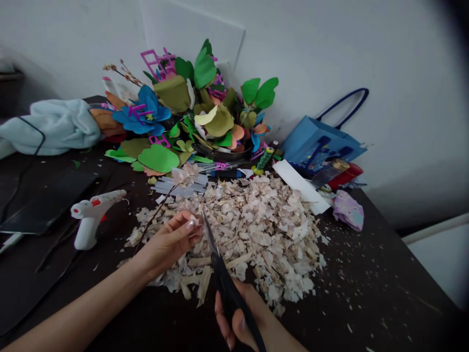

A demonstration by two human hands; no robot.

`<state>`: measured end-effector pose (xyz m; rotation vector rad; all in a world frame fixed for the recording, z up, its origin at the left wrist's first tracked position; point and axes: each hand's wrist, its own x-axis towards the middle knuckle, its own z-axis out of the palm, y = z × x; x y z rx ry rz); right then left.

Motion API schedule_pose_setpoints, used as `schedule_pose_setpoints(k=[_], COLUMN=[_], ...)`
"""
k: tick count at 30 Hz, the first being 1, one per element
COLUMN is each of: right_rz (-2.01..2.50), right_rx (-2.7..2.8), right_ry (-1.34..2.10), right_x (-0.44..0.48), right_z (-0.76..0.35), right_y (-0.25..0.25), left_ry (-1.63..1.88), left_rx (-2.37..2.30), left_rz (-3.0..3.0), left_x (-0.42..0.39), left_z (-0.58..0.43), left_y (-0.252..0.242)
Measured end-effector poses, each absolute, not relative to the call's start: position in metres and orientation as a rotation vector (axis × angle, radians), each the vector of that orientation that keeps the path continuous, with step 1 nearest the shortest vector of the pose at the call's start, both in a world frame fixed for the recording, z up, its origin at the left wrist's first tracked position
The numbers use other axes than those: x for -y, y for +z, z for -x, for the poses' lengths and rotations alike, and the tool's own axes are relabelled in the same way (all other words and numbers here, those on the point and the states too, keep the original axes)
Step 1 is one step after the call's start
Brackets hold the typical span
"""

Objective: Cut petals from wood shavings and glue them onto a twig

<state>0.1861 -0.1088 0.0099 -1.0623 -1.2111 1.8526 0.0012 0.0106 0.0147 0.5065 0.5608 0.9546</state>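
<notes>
The right hand (258, 308) wraps around black-handled scissors (220, 271), the slim metal blades just beside the left hand (176, 239), whose fingers pinch a small pale scrap (195, 221), probably papery, though blurred. Beneath spreads a heap of dry, curled flakes (260, 230) on the dark surface (366, 293). A smooth white glue gun (87, 227) rests to the left; farther back, translucent sticks (161, 188), a green spool (264, 159), rounded green petals (159, 157) and a blue bag (302, 137) crowd together

With a heap of pale papery flakes (264, 230) at centre, the left hand (178, 238) pinches a small whitish scrap (195, 221) at nine o'clock, the right hand (257, 307) holds black-handled metal scissors (220, 266) at six, and multicoloured artificial flowers (175, 93) crowd eleven.
</notes>
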Motion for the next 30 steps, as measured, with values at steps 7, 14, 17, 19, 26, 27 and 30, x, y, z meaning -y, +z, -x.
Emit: schedule_pose_setpoints(k=[7, 14, 17, 19, 26, 27, 30], right_rz=[1.102, 1.173, 1.129, 1.119, 1.138, 1.141, 1.161], right_rx=[1.230, 1.136, 1.099, 1.101, 1.137, 1.154, 1.187], right_ry=[1.887, 1.953, 1.949, 1.938, 1.879, 1.864, 1.831], right_x=[0.111, 0.110, 0.108, 0.107, 0.110, 0.110, 0.110], right_z=[-0.194, -0.196, -0.193, -0.192, -0.190, -0.190, -0.190], right_y=[0.010, 0.014, 0.011, 0.009, -0.001, -0.002, -0.002], left_ry=[0.963, 0.954, 0.968, 0.991, 1.056, 1.062, 1.079], left_rx=[-0.585, -0.607, -0.613, -0.611, -0.628, -0.632, -0.637], left_rz=[-0.463, -0.414, -0.409, -0.422, -0.442, -0.439, -0.429], left_x=[-0.013, -0.012, -0.012, -0.011, -0.010, -0.010, -0.009], left_z=[-0.001, -0.003, -0.005, -0.007, -0.011, -0.012, -0.013], left_y=[0.013, 0.014, 0.015, 0.015, 0.014, 0.013, 0.013])
